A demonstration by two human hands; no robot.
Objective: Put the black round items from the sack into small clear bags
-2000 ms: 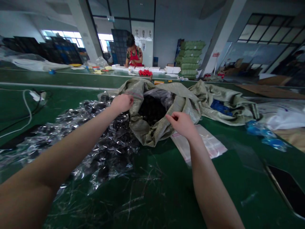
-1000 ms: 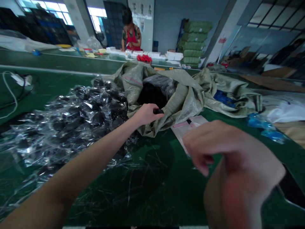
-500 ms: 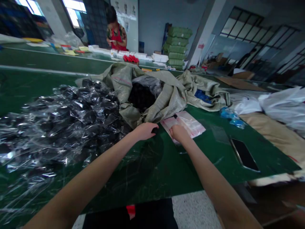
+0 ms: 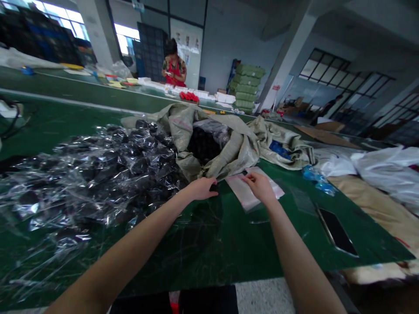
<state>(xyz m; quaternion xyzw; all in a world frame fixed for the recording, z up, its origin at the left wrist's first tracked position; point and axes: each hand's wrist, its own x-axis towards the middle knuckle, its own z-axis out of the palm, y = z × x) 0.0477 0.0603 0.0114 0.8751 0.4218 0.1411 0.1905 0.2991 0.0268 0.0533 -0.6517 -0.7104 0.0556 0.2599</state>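
My left hand (image 4: pixel 203 189) is held over the green table at the mouth of a grey-green woven sack (image 4: pixel 240 150). Its thumb and forefinger stand apart, with nothing visible between them. To the right, my right hand (image 4: pixel 261 186) rests its outstretched fingertips on a stack of clear plastic bags (image 4: pixel 249 196). A small black piece (image 4: pixel 244 173) lies by those fingertips, partly covered. Inside the sack are dark items (image 4: pixel 203 146), too shaded to make out. Left of my left hand spreads a large heap of black items in clear wrapping (image 4: pixel 124 165).
A phone (image 4: pixel 337 231) lies on the green table (image 4: pixel 235 244) at the right. Behind it are blue wrapped pieces (image 4: pixel 317 179) and a second sack (image 4: pixel 294 155) with blue contents. A person in a red apron (image 4: pixel 175 72) stands across the far table.
The black piece that was in my left hand no longer shows there, and its fingers have parted. My right hand's curled fingers have stretched out over the plastic bags. The view has tilted up.
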